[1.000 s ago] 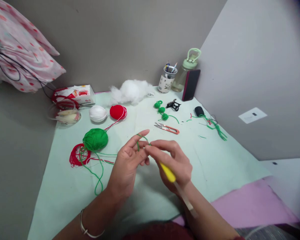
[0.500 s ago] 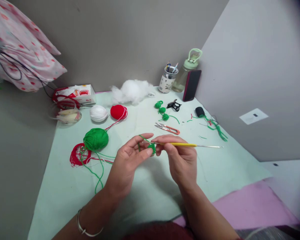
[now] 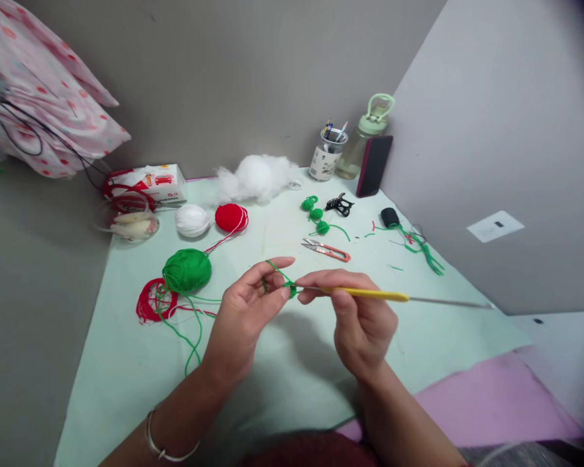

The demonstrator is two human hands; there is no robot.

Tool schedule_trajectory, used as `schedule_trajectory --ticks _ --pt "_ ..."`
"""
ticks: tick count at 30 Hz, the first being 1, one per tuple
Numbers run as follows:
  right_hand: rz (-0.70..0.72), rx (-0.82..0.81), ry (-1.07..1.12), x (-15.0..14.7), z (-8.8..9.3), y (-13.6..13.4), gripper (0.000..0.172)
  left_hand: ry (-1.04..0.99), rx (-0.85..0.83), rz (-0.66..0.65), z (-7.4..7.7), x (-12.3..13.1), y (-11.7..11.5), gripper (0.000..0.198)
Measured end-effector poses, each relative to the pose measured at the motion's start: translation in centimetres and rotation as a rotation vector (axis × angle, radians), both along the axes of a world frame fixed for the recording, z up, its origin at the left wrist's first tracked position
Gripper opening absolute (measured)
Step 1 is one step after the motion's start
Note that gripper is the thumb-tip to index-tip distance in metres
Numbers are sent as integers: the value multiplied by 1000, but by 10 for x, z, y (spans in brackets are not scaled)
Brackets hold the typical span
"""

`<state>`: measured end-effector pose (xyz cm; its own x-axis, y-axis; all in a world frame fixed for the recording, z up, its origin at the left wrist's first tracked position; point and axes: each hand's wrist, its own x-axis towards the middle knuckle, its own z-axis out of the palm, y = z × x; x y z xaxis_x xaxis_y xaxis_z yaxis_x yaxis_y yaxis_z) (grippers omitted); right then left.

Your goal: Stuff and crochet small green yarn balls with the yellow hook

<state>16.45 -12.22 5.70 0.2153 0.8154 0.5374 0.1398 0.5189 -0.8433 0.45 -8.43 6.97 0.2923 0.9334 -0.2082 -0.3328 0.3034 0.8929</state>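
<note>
My left hand (image 3: 246, 311) pinches a small green crochet piece (image 3: 292, 289) between thumb and fingers, with green yarn looped over its raised index finger. My right hand (image 3: 363, 318) grips a crochet hook (image 3: 377, 294) by its yellow handle. The hook's working tip meets the green piece, and its other metal end points out to the right. Strands run from the left hand's side toward a green yarn ball (image 3: 187, 271) on the table. Exactly how the tip sits in the stitches is too small to make out.
Thread snips (image 3: 326, 250) lie beyond my hands, near several small green crocheted balls (image 3: 322, 227) and a black claw clip (image 3: 340, 205). White stuffing (image 3: 260, 178), a red yarn ball (image 3: 230, 218) and a white one (image 3: 192, 221) are farther back. A phone (image 3: 374, 167) leans against a bottle (image 3: 353, 152).
My right hand has shifted right and slightly down, drawing the hook back so its tip is now at the green piece. The left hand has moved slightly left.
</note>
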Motion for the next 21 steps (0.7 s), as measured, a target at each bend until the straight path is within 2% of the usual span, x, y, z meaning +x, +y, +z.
schedule_trajectory --ticks 14,21 --pt "11 174 -143 -2 0 5 26 71 92 51 -1 0 -1 28" --pt "30 94 -36 -1 -3 8 25 93 107 68 -1 2 -2 28"
